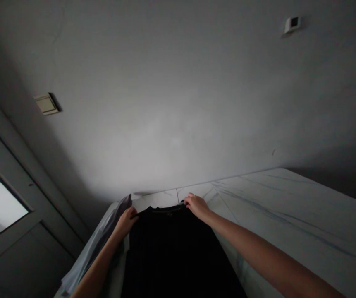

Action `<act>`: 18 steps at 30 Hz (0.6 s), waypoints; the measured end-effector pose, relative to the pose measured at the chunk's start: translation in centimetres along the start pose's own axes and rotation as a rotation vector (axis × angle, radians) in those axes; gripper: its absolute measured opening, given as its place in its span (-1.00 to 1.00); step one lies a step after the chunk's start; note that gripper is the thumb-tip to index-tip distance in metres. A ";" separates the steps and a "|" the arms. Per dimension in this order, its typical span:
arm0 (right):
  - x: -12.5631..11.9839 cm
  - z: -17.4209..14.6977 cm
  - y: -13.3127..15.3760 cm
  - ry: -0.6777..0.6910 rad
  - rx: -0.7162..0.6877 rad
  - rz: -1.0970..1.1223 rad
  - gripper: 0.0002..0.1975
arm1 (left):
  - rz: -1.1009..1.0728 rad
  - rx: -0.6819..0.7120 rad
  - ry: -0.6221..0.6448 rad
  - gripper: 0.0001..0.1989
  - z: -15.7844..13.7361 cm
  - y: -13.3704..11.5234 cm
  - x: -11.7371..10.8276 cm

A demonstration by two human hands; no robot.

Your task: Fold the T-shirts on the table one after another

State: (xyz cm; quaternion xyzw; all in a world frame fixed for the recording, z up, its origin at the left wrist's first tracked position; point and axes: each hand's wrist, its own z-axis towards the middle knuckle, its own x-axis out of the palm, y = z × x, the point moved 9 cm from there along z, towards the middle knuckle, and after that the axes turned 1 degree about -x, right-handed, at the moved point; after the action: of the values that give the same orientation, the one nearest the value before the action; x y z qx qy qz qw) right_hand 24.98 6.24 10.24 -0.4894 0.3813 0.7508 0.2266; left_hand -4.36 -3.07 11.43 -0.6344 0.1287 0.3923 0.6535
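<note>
A black T-shirt [174, 256] lies spread on the white marble-patterned table [277, 207], its collar toward the wall and its lower part running out of view at the bottom. With closed fingers, my left hand [126, 222] pinches the shirt near its upper left shoulder. On the other side of the collar, my right hand [197, 205] grips the fabric at the upper right shoulder. Dim light hides most folds in the black cloth.
Grey and dark folded cloth [95, 240] lies along the table's left edge, beside my left forearm. A grey wall [171, 103] rises behind the table, with a light switch [47, 103] and a small wall-mounted box [292, 25]. A door [35, 219] stands at the left.
</note>
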 end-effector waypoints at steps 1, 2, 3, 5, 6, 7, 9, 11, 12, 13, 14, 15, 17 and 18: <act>-0.7 -0.1 0.1 -0.043 -0.001 0.024 -0.87 | -0.079 -0.022 -0.018 -0.85 -0.3 -0.6 -0.4; -1.5 -0.2 0.3 -0.092 -0.004 0.051 -0.87 | -0.139 -0.040 -0.029 -0.82 -0.7 -1.4 -0.8; -2.3 -0.3 0.4 -0.137 -0.006 0.079 -0.87 | -0.180 -0.049 -0.030 -0.79 -1.2 -2.2 -1.1; -4.5 -0.3 0.7 -0.230 -0.013 0.124 -0.86 | -0.252 -0.056 -0.022 -0.75 -2.3 -4.4 -2.0; -5.9 -0.3 1.0 -0.277 -0.029 0.138 -0.85 | -0.290 -0.066 -0.011 -0.72 -2.9 -5.6 -2.5; -7.5 -0.2 1.4 -0.333 -0.056 0.157 -0.86 | -0.324 -0.079 0.004 -0.69 -3.5 -6.9 -3.2; -11.8 -0.4 2.4 -0.491 -0.125 0.226 -0.88 | -0.361 -0.094 0.044 -0.62 -4.5 -10.1 -5.2; -17.1 -0.9 3.6 -0.672 -0.185 0.295 -0.89 | -0.306 -0.051 0.056 -0.54 -5.2 -14.2 -8.3; -19.7 -1.1 4.4 -0.743 -0.213 0.316 -0.90 | -0.233 -0.001 0.038 -0.51 -5.5 -16.5 -10.3; -22.2 -1.2 5.4 -0.777 -0.247 0.327 -0.91 | -0.124 0.059 0.004 -0.52 -5.7 -19.0 -12.4; -24.6 -1.1 6.5 -0.779 -0.280 0.330 -0.92 | 0.004 0.117 -0.050 -0.57 -6.0 -21.5 -14.7; -26.9 -0.9 7.8 -0.757 -0.310 0.331 -0.92 | 0.145 0.163 -0.127 -0.65 -6.4 -23.9 -16.9; -31.6 -0.7 9.9 -0.761 -0.332 0.341 -0.92 | 0.344 0.243 -0.371 -0.77 -7.6 -28.5 -21.6; -34.2 -0.8 10.8 -0.817 -0.333 0.351 -0.93 | 0.384 0.277 -0.529 -0.80 -8.5 -30.5 -23.9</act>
State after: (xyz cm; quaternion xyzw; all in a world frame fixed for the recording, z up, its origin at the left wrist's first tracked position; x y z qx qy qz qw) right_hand 32.03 0.14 44.85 -0.1120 0.2122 0.9597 0.1463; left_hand 3.31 -15.86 48.22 -0.3803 0.1241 0.6375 0.6584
